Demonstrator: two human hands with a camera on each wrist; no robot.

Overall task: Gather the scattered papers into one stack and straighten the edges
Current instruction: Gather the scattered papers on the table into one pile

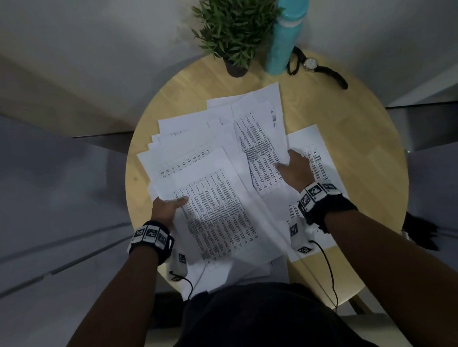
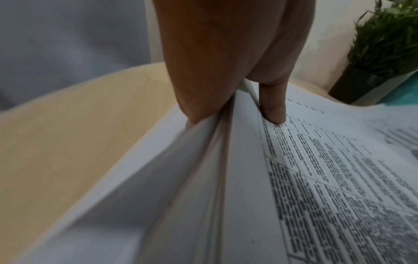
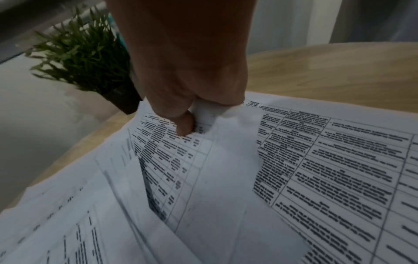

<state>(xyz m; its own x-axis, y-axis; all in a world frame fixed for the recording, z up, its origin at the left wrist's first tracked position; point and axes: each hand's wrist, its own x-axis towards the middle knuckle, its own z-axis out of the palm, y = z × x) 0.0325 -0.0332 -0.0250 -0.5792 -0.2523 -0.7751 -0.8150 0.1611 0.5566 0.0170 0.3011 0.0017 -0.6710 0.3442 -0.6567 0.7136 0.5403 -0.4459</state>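
Several white printed sheets (image 1: 208, 153) lie fanned and overlapping on a round wooden table (image 1: 353, 129). My left hand (image 1: 168, 208) pinches the left edge of a bundle of sheets (image 2: 226, 160), thumb on top of the printed page (image 1: 219, 213) and fingers beneath. My right hand (image 1: 294, 170) grips a sheet with a printed table (image 1: 261, 155) at its right edge, crumpling the paper (image 3: 210, 110) between thumb and fingers. One more sheet (image 1: 317, 152) lies flat on the table under my right wrist.
A potted green plant (image 1: 234, 27) and a turquoise bottle (image 1: 285, 32) stand at the table's far edge. A black-strapped wristwatch (image 1: 312, 65) lies to the bottle's right. Bare wood shows on the table's right side. Some sheets hang over the near edge toward my body.
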